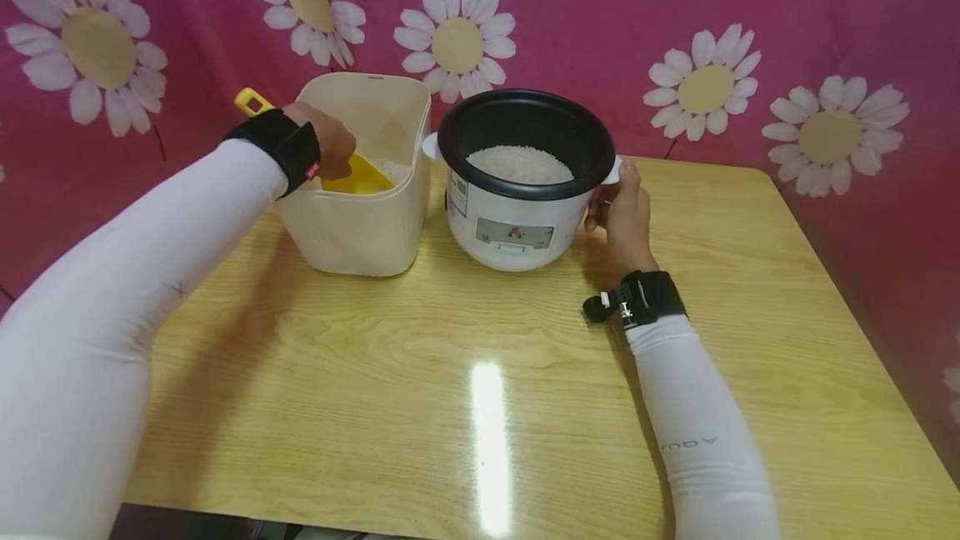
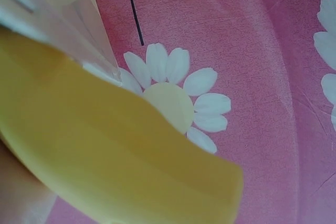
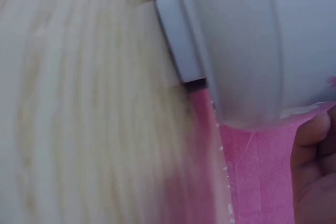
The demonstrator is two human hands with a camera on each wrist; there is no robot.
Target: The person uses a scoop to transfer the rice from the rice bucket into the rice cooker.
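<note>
My left hand (image 1: 330, 140) grips a yellow scoop (image 1: 362, 177), reaching over the near left rim of a cream rice bin (image 1: 352, 232). The scoop's blade dips inside the bin, close to the white rice (image 1: 393, 169) there; its handle fills much of the left wrist view. Just right of the bin stands a white rice cooker (image 1: 465, 232), lidless, with rice (image 1: 517, 165) in its dark pot. At the cooker's right side, my right hand (image 1: 628, 219) holds the white side handle (image 1: 612, 172) with thumb and curled fingers. Part of that hand (image 3: 315, 177) shows below the cooker's wall in the right wrist view.
Both containers stand toward the back of a light wooden table (image 1: 360, 407). A pink cloth (image 1: 570, 15) printed with daisies hangs behind it. The table's right edge slants down the right side.
</note>
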